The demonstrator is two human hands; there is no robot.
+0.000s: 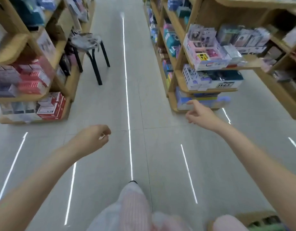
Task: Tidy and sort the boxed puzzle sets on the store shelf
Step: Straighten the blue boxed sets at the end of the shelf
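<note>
Pale glossy tiled floor (110, 97) is running between light wooden store shelves (180, 75) carrying blurred boxed puzzle sets (209, 62). Left hand (94, 139) is hanging loosely curled, empty; right hand (199, 114), fingers relaxed apart, is hovering near the bottom shelf. Black-legged stool (92, 52) is standing left.

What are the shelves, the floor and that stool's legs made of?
The shelves look like pale wood or wood laminate: tan, matte, with rounded edges. The floor looks like glossy light-grey tile, since thin seams cross it and ceiling lights mirror in it. The stool has thin black legs, probably painted metal; its seat is too blurred to tell.
</note>
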